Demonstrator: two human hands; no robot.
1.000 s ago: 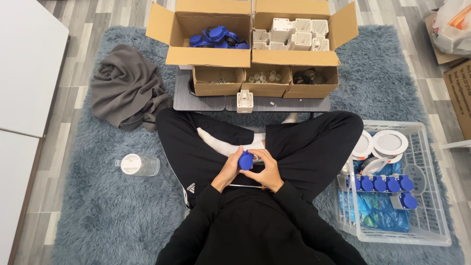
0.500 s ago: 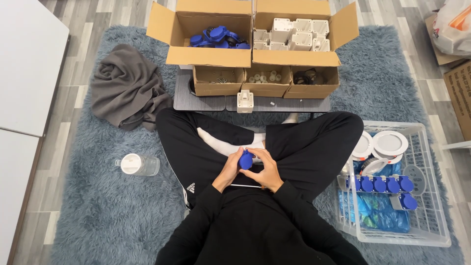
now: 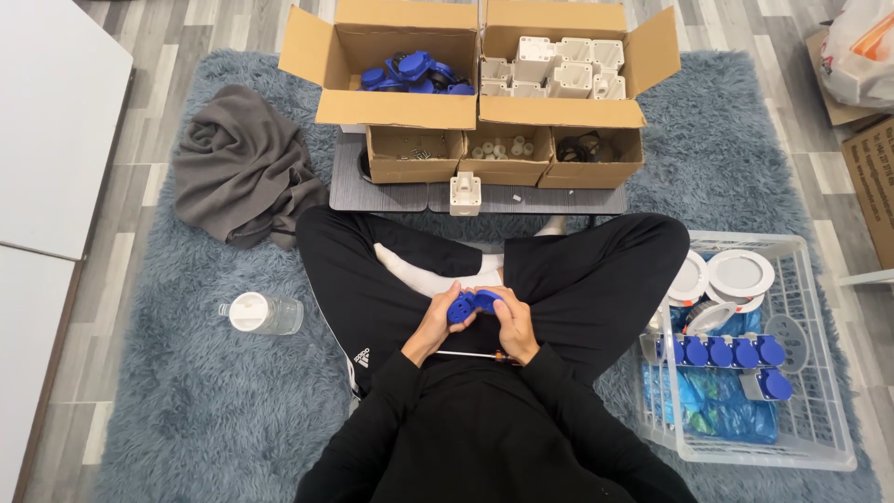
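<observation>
I sit cross-legged on a blue-grey shaggy rug (image 3: pixel 186 410). Both hands hold a small blue plastic part (image 3: pixel 470 304) over my lap. My left hand (image 3: pixel 436 326) grips its left side, and my right hand (image 3: pixel 511 321) closes on its right side. The part looks opened into two blue halves. A thin screwdriver (image 3: pixel 470 354) lies across my lap just below the hands. A white square housing (image 3: pixel 465 193) stands on the grey board (image 3: pixel 382 191) in front of my legs.
Open cardboard boxes hold blue parts (image 3: pixel 410 73) and white housings (image 3: pixel 554 65); smaller boxes (image 3: pixel 503 154) sit before them. A white wire basket (image 3: pixel 792 410) at right holds blue parts and white discs. A grey cloth (image 3: pixel 242 168) and a clear bottle (image 3: pixel 261 314) lie at left.
The blue part between my hands has turned and now shows as two halves side by side. The hands stayed over my lap.
</observation>
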